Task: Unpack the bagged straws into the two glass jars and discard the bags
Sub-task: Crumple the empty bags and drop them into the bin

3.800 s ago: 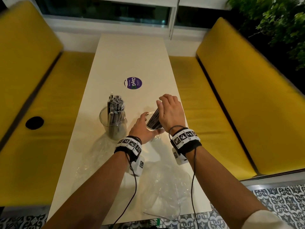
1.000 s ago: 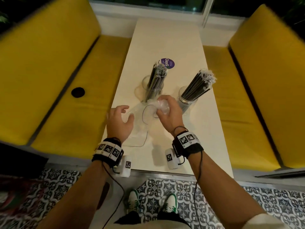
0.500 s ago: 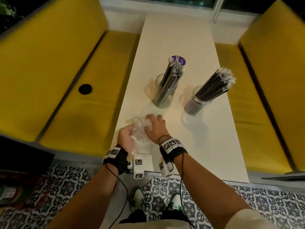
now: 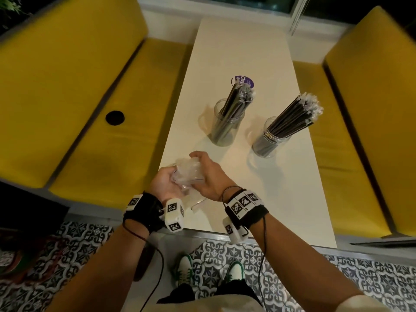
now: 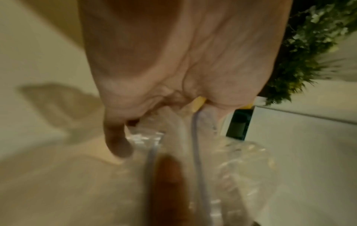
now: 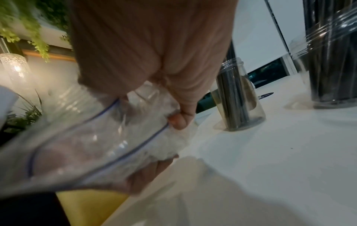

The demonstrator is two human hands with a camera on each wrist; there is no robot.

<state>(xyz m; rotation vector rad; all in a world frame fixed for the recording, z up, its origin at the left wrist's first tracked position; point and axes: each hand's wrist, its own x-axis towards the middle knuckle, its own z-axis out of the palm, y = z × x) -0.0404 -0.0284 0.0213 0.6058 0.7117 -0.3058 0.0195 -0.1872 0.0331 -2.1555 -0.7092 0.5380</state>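
Observation:
Two clear glass jars stand mid-table, each full of black straws: the left jar (image 4: 225,129) (image 6: 239,104) and the right jar (image 4: 267,143) (image 6: 332,61). At the table's near left corner both hands hold the empty clear zip bags (image 4: 186,174) (image 5: 241,160) (image 6: 96,137), scrunched into a wad just above the tabletop. My left hand (image 4: 163,180) (image 5: 173,61) cups the wad from below, palm up. From above, my right hand (image 4: 209,174) (image 6: 154,53) grips it with curled fingers. A blue zip line runs across the plastic.
The white table (image 4: 281,199) is long and narrow, with a purple round sticker (image 4: 244,81) behind the left jar. Yellow benches (image 4: 74,86) (image 4: 371,109) flank it. Patterned floor tiles and my shoes (image 4: 184,269) lie below the near edge.
The hands drew the bags back from beside the jars to the near left corner and crumpled them together. Earlier still, the right hand was lowering straws into the right jar.

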